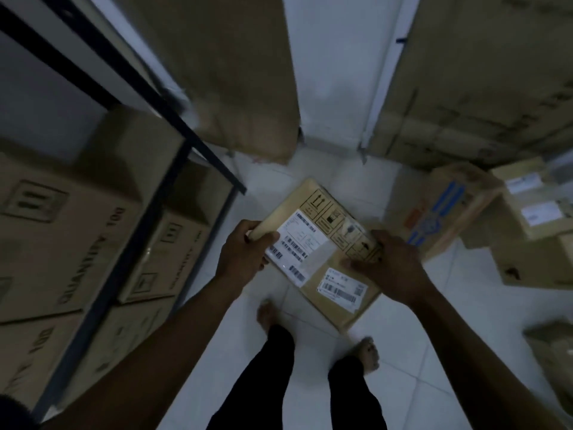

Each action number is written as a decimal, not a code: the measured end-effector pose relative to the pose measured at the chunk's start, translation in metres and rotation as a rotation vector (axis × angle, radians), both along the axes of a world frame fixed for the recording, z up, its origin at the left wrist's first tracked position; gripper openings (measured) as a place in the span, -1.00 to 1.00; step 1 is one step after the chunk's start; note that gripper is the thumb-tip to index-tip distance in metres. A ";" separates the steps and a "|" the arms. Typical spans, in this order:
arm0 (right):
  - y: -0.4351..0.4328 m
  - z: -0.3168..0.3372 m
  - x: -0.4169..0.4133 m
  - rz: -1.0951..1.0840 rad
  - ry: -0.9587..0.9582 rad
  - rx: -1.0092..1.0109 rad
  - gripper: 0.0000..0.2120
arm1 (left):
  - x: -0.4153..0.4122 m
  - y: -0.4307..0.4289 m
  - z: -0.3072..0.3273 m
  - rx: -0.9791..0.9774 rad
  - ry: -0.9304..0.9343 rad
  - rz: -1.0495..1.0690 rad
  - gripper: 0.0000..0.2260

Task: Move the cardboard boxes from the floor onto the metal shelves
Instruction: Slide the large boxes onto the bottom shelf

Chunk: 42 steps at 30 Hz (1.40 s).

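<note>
Gripping the labelled cardboard box [322, 259] both-handed: your left hand [245, 252] and right hand [387, 265] fingers clamped on opposite edges, right of the metal shelf [173, 125].

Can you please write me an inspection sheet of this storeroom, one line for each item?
Surface: white tiled floor, bare where the person stands barefoot.
Job's things: flat brown cardboard box with white barcode labels, held above the floor; dark metal shelf rack at left, already holding brown cartons printed "QUANTITY 100".
Clutter: brown carton with blue print and labelled cartons at right; whether they rest on the floor is unclear.
Hands: left hand grips the box's left edge; right hand grips its right side.
Cables: nothing seen.
Surroundings: large brown cartons against the white wall; dim, blurred picture.
</note>
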State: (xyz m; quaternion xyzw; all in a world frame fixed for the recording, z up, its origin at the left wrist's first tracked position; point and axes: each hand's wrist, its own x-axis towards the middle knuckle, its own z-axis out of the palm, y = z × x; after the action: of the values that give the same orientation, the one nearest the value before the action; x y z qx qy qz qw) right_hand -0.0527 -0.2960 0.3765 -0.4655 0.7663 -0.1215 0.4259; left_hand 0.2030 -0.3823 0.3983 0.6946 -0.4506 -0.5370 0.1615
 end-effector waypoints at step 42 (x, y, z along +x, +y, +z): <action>-0.360 0.143 0.237 0.543 -0.223 -0.223 -0.50 | 0.211 -0.210 0.131 -0.302 0.149 0.726 -0.52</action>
State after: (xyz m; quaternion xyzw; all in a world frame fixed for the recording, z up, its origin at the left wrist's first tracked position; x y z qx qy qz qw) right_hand 0.1844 -0.6556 0.5197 -0.6807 0.5443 -0.1368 0.4707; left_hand 0.4137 -0.5920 0.5288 0.7364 -0.2367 -0.4216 0.4732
